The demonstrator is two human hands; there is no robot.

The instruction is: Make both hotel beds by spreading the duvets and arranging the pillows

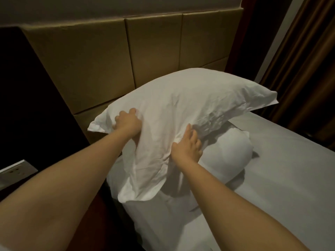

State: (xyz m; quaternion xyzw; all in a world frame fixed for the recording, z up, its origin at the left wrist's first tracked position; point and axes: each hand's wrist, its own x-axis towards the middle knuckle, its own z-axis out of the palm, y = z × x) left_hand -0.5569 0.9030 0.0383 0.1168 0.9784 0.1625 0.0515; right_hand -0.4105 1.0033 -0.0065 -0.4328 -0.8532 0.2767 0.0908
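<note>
A large white pillow (pixel 181 98) is held up off the bed, tilted, in front of the padded headboard. My left hand (pixel 126 122) grips its left end, fingers curled into the pillowcase. My right hand (pixel 186 147) pinches the lower edge of the pillow near its middle, bunching the loose cloth. Under it a second white pillow (pixel 233 151) lies on the bed, partly hidden. The white sheet (pixel 281 178) covers the mattress to the right. No duvet is in view.
A tan padded headboard (pixel 108 60) stands behind the bed. A dark panel (pixel 27 105) with a wall socket (pixel 16 171) is at the left. Brown curtains (pixel 304 60) hang at the right beyond the bed.
</note>
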